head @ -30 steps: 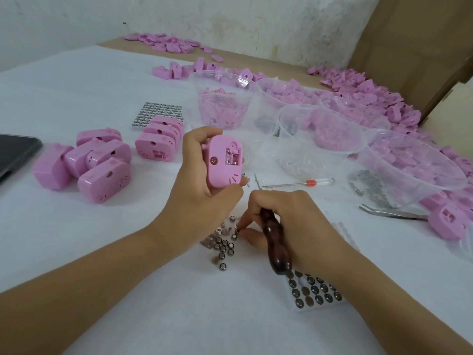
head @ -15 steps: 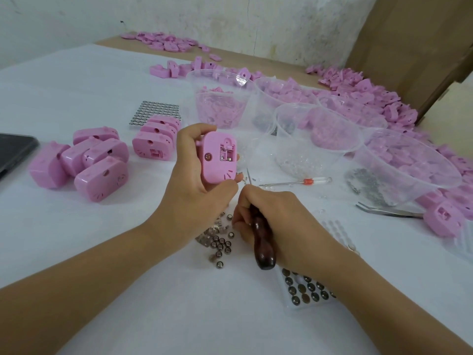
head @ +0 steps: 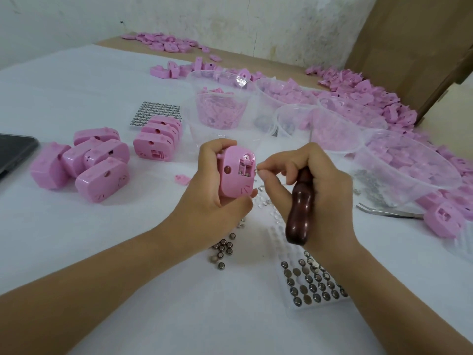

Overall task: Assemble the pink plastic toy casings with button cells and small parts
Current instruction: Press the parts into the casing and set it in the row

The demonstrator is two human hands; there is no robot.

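Centrally, thumb and forefinger (head: 268, 172) of the right hand (head: 317, 190) pinch a tiny metal part (head: 258, 170) beside the casing's (head: 234, 183) open bay (head: 245, 167), the other fingers curled round a dark handle (head: 299, 213). The left hand (head: 204, 198) grips that casing mid-frame, long axis vertical, bay facing the camera. At middle left, five casings lie in a heap (head: 76, 167), with four more in a row (head: 156, 142) (counts approximate).

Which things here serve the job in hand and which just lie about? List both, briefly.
In use: pink plastic toy casing in the left hand; dark wooden-handled tool and small silvery part in the right hand; loose silver button cells.
Lying about: metal tweezers; black flat device; brown cardboard sheet.
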